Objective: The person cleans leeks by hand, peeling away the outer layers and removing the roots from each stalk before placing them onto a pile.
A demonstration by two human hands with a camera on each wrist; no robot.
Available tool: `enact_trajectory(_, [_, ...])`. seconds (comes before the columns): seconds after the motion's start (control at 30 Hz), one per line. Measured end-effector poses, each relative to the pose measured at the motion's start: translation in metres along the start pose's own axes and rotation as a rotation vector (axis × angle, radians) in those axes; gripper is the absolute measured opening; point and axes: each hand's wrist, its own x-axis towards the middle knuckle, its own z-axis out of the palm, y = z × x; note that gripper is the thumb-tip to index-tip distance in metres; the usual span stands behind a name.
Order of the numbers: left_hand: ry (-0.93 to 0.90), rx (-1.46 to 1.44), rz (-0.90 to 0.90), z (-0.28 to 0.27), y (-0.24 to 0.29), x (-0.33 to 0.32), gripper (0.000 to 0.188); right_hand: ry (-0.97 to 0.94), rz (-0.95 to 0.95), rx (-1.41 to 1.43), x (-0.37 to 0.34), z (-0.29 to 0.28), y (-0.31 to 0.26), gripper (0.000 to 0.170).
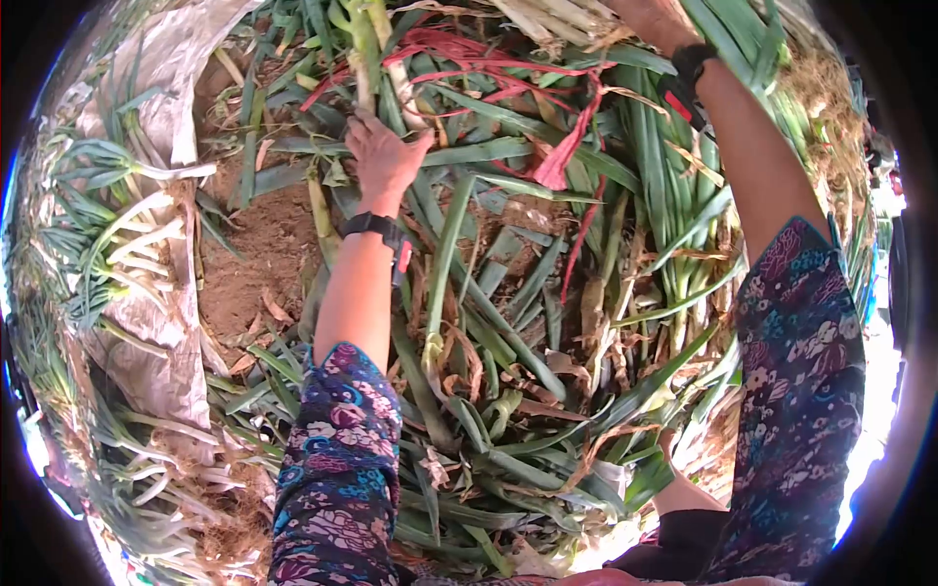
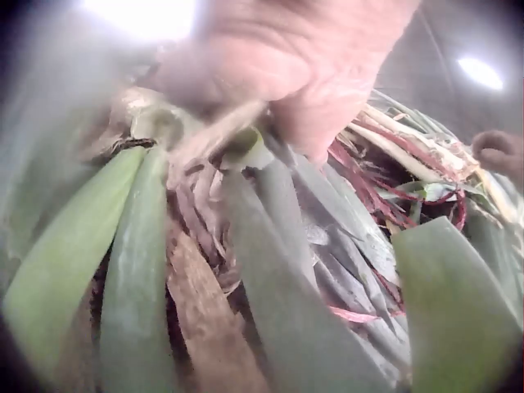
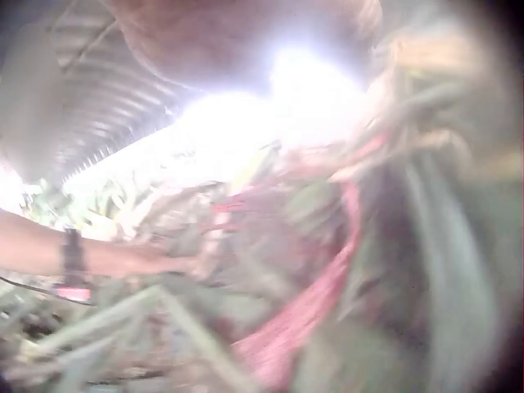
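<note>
At the upper middle of the head view, my left hand (image 1: 386, 161) grips green onion stalks (image 1: 363, 61), thumb out to the right. In the left wrist view the hand (image 2: 303, 65) bears down on the stalks, with broad green leaves (image 2: 135, 270) fanning out below it. My right hand (image 1: 653, 21) is at the top edge of the head view, beside pale dry stalks (image 1: 547, 24); its fingers are cut off there. In the right wrist view it is a blurred shape at the top, and I cannot tell what it holds. Red plastic twine (image 1: 469, 59) lies between the hands.
Loose leaves (image 1: 518, 361) and dry husks cover the ground in front of me. Bare soil (image 1: 254, 264) shows on the left. Beyond it, green onions with white shafts (image 1: 142, 249) lie on a pale sheet (image 1: 156, 376). More long leaves (image 1: 664, 186) stand at the right.
</note>
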Motion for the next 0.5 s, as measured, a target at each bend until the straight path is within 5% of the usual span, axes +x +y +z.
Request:
enact_trajectory(0.03, [-0.006,-0.02,-0.01,0.0,0.0,0.0,0.116,0.108,-0.067,-0.174,0.013,0.012,0.004,0.075])
enact_trajectory(0.13, [0.021,-0.027,0.027,0.007,-0.004,0.005,0.117,0.054,-0.209,-0.047,0.029,0.042,0.006,0.074])
enact_trajectory(0.17, [-0.032,-0.045,-0.011,-0.004,0.003,0.0,0.116,0.322,-0.325,0.106,0.039,0.084,0.011,0.073])
enact_trajectory(0.2, [-0.031,-0.044,-0.013,-0.003,0.0,0.002,0.116,0.322,-0.327,0.108,0.029,0.084,-0.005,0.073])
enact_trajectory(0.27, [0.03,-0.02,0.038,0.003,-0.001,0.004,0.117,0.065,-0.035,-0.121,-0.004,0.083,-0.04,0.063])
enact_trajectory(0.37, [0.022,-0.013,0.025,0.004,-0.002,0.004,0.116,-0.123,-0.093,0.124,0.016,0.107,-0.031,0.066])
enact_trajectory(0.47, [-0.006,-0.031,-0.005,0.003,-0.001,0.002,0.117,-0.001,-0.225,0.066,0.015,0.125,-0.027,0.074])
enact_trajectory(0.5, [-0.014,-0.034,-0.011,0.002,0.0,0.004,0.117,0.118,-0.126,-0.139,0.003,0.125,-0.038,0.065])
